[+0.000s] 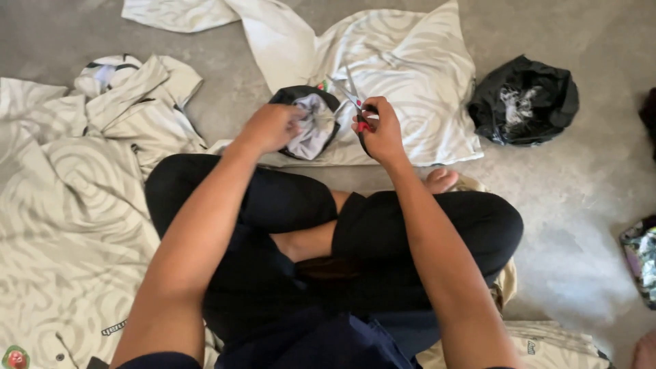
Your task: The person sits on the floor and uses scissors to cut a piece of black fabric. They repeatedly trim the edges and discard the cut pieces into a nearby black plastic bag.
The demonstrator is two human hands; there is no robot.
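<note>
**Scissors and a cloth piece held over crossed legs on the floor**

Head view: a person sits cross-legged in dark trousers on a grey concrete floor (588,205), both bare arms reaching forward. The left hand (270,128) is closed around a small piece of grey-white cloth with a dark edge (311,123), holding it bunched just above the knees. The right hand (381,130) grips a pair of scissors (355,99) with red handles; its fingers are through the handles, and the metal blades point up and to the left, their tips right beside the cloth piece. Whether the blades touch the cloth cannot be told.

Behind the hands lies a cream fabric sheet with a pale swirl pattern (417,75), spread flat on the floor. More of the same patterned fabric (68,205) is heaped along the left side, reaching the person's left leg. To the right of the sheet, well apart from the hands, sits a crumpled black plastic bag (526,99) with pale scraps inside. A colourful patterned pouch (642,256) shows at the right edge.
</note>
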